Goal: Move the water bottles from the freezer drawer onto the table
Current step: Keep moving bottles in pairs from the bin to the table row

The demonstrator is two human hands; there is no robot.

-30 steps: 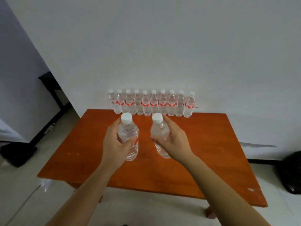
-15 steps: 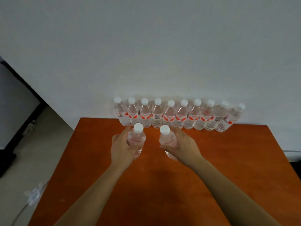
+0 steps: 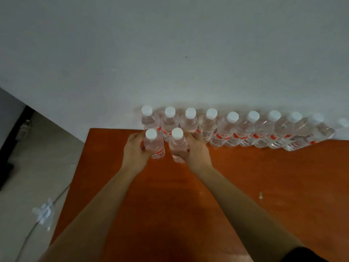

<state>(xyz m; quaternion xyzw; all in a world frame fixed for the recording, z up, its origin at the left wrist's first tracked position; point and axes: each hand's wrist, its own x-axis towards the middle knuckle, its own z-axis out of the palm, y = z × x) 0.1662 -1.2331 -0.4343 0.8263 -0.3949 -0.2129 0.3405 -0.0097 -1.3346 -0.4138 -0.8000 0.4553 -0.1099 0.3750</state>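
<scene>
Two clear water bottles with white caps and red labels stand upright on the orange table [image 3: 245,186], just in front of the left end of a row of several like bottles [image 3: 243,129] along the wall. My left hand [image 3: 135,150] is wrapped around the left bottle [image 3: 154,146]. My right hand [image 3: 194,150] grips the right bottle [image 3: 177,146]. Both bottles appear to rest on the tabletop, close together. The freezer drawer is out of view.
A white wall [image 3: 170,53] rises directly behind the bottle row. The table's left edge [image 3: 79,167] drops to a pale floor with a cable and crumpled white scrap [image 3: 44,212]. A dark frame stands at far left [image 3: 11,148].
Both hands carried their bottles forward and down to the table's far left, next to the row. The view tilted down and moved nearer the table.
</scene>
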